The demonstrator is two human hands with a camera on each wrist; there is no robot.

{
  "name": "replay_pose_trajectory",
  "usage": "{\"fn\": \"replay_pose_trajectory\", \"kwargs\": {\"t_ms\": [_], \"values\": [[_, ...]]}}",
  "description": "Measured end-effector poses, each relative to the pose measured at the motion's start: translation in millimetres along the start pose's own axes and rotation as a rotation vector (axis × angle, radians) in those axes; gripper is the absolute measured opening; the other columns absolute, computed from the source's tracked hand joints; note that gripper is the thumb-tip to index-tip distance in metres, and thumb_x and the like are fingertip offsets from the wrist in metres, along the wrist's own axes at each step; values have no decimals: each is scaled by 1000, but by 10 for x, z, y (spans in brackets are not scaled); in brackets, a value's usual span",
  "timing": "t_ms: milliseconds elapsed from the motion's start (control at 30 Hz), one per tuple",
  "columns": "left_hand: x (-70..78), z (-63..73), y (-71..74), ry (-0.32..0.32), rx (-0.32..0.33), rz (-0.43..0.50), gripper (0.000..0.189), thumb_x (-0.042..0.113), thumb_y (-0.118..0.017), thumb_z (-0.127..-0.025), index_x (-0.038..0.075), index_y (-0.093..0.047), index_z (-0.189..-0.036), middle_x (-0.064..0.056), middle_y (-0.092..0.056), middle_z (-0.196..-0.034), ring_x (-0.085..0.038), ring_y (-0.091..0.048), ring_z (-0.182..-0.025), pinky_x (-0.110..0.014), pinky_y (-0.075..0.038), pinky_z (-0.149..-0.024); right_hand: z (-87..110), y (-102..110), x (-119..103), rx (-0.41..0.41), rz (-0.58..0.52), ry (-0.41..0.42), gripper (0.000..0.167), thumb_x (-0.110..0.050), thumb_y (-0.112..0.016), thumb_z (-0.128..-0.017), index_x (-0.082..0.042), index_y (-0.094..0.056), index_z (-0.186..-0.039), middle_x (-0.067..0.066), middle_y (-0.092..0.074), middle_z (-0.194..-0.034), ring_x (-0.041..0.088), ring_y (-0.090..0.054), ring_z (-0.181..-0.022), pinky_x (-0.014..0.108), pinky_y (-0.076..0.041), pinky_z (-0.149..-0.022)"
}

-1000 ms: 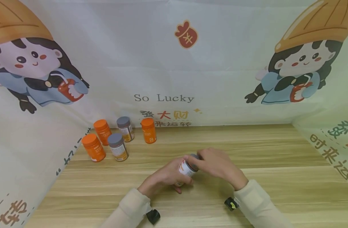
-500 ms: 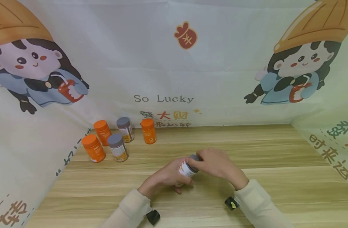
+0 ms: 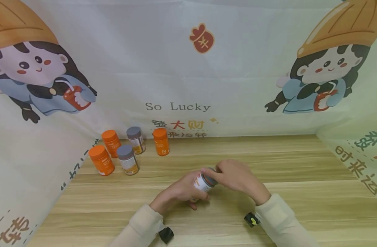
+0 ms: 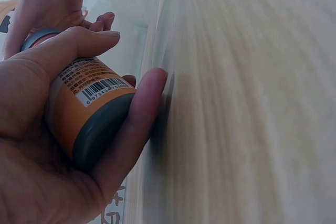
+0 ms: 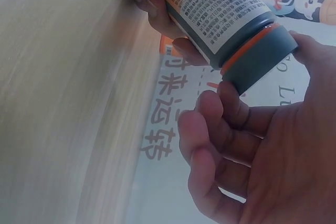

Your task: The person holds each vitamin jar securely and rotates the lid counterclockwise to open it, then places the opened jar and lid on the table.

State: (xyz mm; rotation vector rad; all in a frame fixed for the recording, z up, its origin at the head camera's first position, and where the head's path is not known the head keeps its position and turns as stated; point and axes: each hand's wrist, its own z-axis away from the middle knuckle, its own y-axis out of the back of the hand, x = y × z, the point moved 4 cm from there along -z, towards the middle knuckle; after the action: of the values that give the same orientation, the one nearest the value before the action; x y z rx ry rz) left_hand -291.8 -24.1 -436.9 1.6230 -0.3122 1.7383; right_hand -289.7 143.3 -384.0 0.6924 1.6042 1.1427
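Observation:
Near the middle of the table, my left hand grips a supplement bottle that tilts up to the right. Its label is white and orange, and a barcode shows above the dark base in the left wrist view. My right hand pinches the bottle's grey screw cap between thumb and index finger, the other fingers curled below. An orange band shows at the cap's lower edge, next to the bottle's neck. The left fingers hide part of the label.
Two orange jars and two grey-capped bottles stand upright at the back left. Another orange jar is just right of them. A printed cloth rises behind the wooden table.
My right hand has turned slightly at the cap, and an orange band now shows under the cap's edge. The left hand and the standing containers stay in place.

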Motion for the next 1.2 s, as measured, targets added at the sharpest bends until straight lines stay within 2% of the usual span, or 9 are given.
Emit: {"fn": "replay_pose_trajectory", "kwargs": {"t_ms": [233, 433, 600, 833, 1200], "values": [[-11, -3, 5, -8, 2, -12, 56, 0, -81, -77, 14, -59, -127, -9, -59, -97, -20, -58, -73, -36, -60, -45, -5, 7, -23, 0, 18, 37, 53, -64, -54, -96, -22, -51, -64, -8, -45, -59, 11, -43, -53, 27, -32, -46], [-16, -4, 5, -4, 9, -13, 55, 0, -82, -77, 13, -59, -126, -8, -59, -96, -19, -57, -71, -35, -59, -44, -10, 9, -28, -11, 17, 50, 48, -63, -54, -96, -22, -56, -72, -7, -52, -62, 11, -48, -57, 28, -35, -48], [-6, -1, 16, -5, 0, -15, 55, 2, -82, -79, 11, -59, -128, -10, -59, -98, -20, -58, -72, -37, -60, -46, -7, 15, -11, -37, -18, 33, 51, -65, -47, -100, -22, -61, -76, -6, -59, -65, 11, -55, -58, 30, -42, -50], [8, -8, 17, -15, -4, -22, 51, 3, -82, -79, 10, -59, -124, -10, -60, -96, -20, -58, -72, -38, -61, -47, -8, 10, 12, -52, -18, 9, 61, -69, -44, -99, -19, -65, -71, -7, -61, -62, 11, -57, -55, 30, -42, -48], [-5, -9, 1, -27, -2, -35, 55, 0, -81, -78, 13, -60, -127, -8, -59, -95, -19, -57, -70, -37, -59, -44, 10, 7, 6, -77, -41, 30, 52, -69, -48, -98, -23, -62, -77, -7, -61, -61, 11, -58, -52, 31, -43, -48]]}}
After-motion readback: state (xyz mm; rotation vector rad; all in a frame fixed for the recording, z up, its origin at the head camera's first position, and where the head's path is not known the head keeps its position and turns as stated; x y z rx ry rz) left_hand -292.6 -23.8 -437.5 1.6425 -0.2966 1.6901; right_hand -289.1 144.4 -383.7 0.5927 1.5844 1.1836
